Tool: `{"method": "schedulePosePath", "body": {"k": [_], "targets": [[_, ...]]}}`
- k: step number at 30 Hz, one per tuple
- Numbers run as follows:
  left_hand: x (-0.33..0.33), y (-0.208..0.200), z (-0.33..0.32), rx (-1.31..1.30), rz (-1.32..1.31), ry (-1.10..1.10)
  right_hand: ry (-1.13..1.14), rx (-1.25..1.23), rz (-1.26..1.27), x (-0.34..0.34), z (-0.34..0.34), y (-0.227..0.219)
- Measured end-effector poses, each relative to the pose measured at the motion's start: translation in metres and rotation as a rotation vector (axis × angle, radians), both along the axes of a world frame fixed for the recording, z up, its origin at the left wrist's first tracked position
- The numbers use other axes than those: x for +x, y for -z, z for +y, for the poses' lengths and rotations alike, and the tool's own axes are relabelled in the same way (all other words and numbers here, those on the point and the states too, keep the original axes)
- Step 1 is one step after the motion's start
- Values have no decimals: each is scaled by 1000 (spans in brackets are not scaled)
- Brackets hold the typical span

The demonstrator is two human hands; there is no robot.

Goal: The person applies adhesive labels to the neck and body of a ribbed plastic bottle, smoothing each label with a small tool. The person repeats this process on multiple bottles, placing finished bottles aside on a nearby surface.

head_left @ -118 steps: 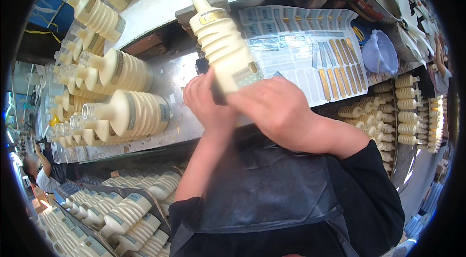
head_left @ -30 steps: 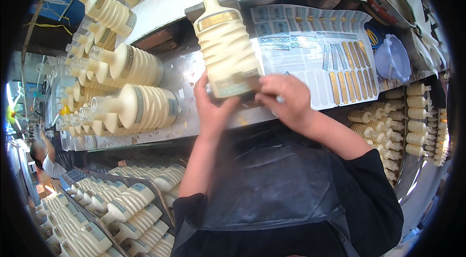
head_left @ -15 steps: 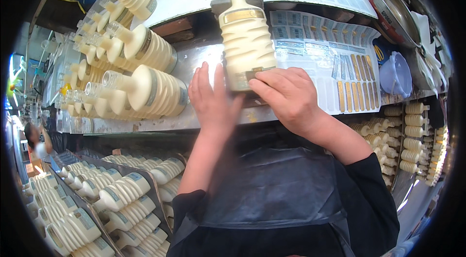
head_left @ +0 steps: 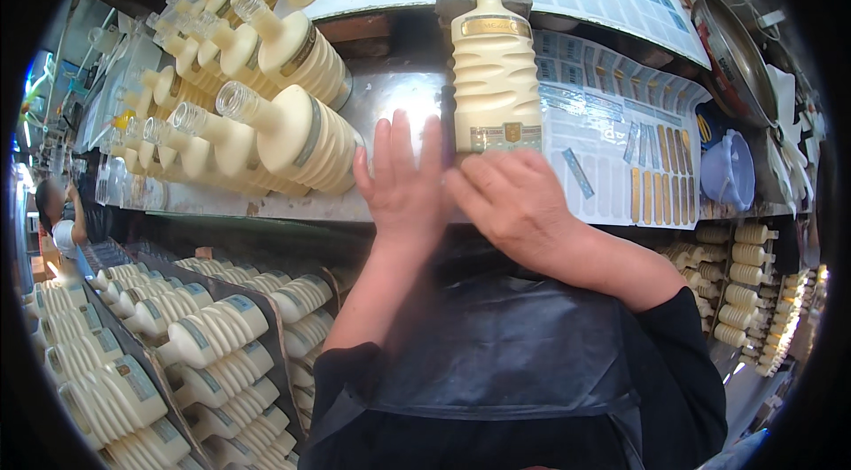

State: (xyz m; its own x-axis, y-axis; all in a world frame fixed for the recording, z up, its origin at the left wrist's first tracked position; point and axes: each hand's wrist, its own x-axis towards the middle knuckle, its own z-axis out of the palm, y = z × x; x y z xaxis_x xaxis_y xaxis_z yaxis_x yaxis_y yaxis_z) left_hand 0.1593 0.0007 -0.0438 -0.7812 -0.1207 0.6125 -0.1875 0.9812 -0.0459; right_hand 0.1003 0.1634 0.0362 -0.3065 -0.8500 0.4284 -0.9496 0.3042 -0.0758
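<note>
A cream bottle (head_left: pixel 496 71) with wavy sides and a clear threaded neck lies before me, neck away from me. It rests on a dark support (head_left: pixel 448 2) and carries a gold band label near its shoulder. Round its lower end runs a grey-blue label (head_left: pixel 505 137) with a gold emblem. My right hand (head_left: pixel 523 204) is closed at the bottle's base, covering the bottom edge; its fingertips are partly hidden. Left of the bottle, my left hand (head_left: pixel 403 186) is open, fingers spread above the metal worktop (head_left: pixel 381 97), holding nothing.
Several similar bottles (head_left: pixel 306 137) crowd the worktop at left. On the right lie label sheets (head_left: pixel 612 195) with gold and blue strips, one strip loose, then a lilac bucket (head_left: pixel 727 170). Racks of bottles (head_left: pixel 217 337) stand below. A person (head_left: pixel 66 222) is at far left.
The view has shifted, so the bottle appears farther right. My right hand has slid from the lower label to the base, uncovering the emblem. My left hand's fingers are spread wider.
</note>
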Motion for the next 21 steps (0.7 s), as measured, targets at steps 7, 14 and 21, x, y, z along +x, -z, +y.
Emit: {"method": "schedulePosePath", "body": {"k": [7, 14, 21], "targets": [[1, -2, 3, -25, -43, -3, 21, -30, -49, 0, 2, 2], [-7, -14, 8, 370, -188, 123, 547, -270, -376, -24, 37, 6], [-30, -8, 19, 808, -84, 353, 743, -404, -877, -42, 73, 41]]}}
